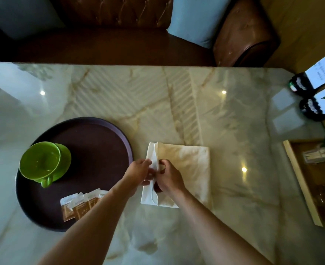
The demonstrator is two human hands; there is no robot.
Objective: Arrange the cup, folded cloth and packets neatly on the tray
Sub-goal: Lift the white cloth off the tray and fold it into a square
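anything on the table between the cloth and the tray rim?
Mostly bare marble in the head view. Lower down, the left hand crosses that gap, pinching the cloth edge beside the right hand. Tray and cloth don't touch.

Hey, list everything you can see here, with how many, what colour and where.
tray: one, dark brown, round, table left
cup: one, green, on saucer, tray's left side
saucer: one, green, under cup
packets: several, white and brown, tray's near edge
cloth: one, cream, table beside tray
table: one, pale marble
card holders: two, black with white cards, far right
wooden tray: one, right edge
sofa: one, brown leather, behind table
left hand: pinches cloth's folded edge
right hand: grips the same edge
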